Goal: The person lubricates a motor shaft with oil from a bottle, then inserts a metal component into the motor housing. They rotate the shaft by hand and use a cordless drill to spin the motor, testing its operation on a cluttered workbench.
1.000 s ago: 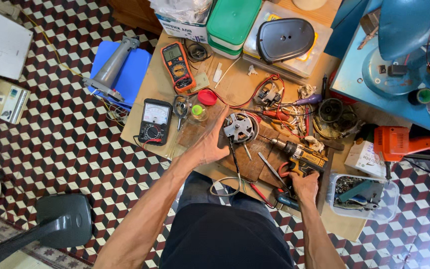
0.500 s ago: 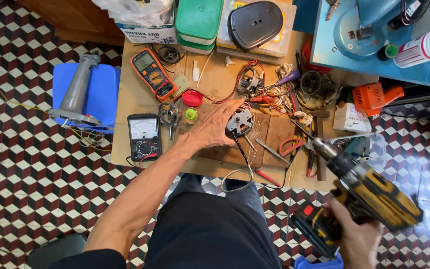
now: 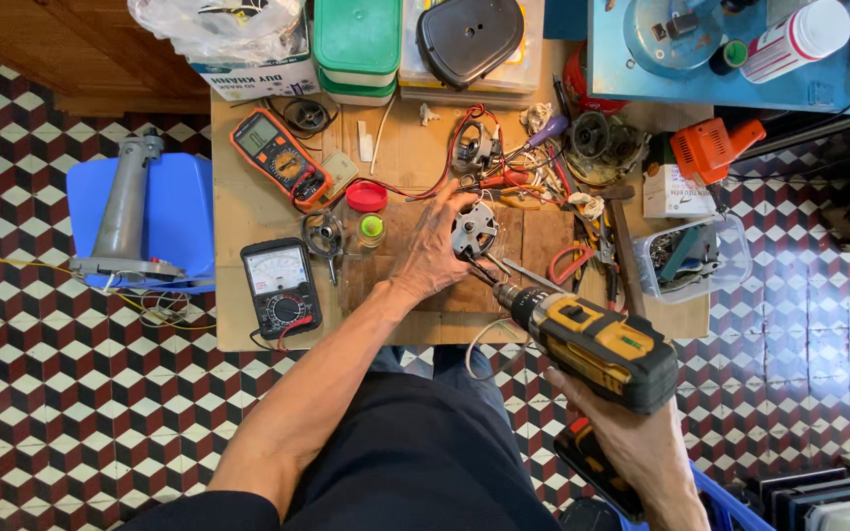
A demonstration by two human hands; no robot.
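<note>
My left hand (image 3: 435,246) rests on a round metal motor part (image 3: 474,228) lying on a wooden board (image 3: 533,241) on the low workbench (image 3: 238,206), fingers spread over its left side. My right hand (image 3: 641,457) grips a yellow and black cordless drill (image 3: 592,344) by its handle. The drill's bit points up and left toward the motor part, its tip close to that part's lower edge.
An orange multimeter (image 3: 280,157), a black analog meter (image 3: 280,288), a red lid (image 3: 367,196), pliers and screwdrivers clutter the bench. A clear box of parts (image 3: 696,258) sits at right. A blue stool with a grey metal stand (image 3: 130,211) is at left. Green boxes (image 3: 358,44) stand behind.
The drill has come in from the lower right toward the motor part, bit now near it. My left hand stays on the motor part. The view shifted slightly.
</note>
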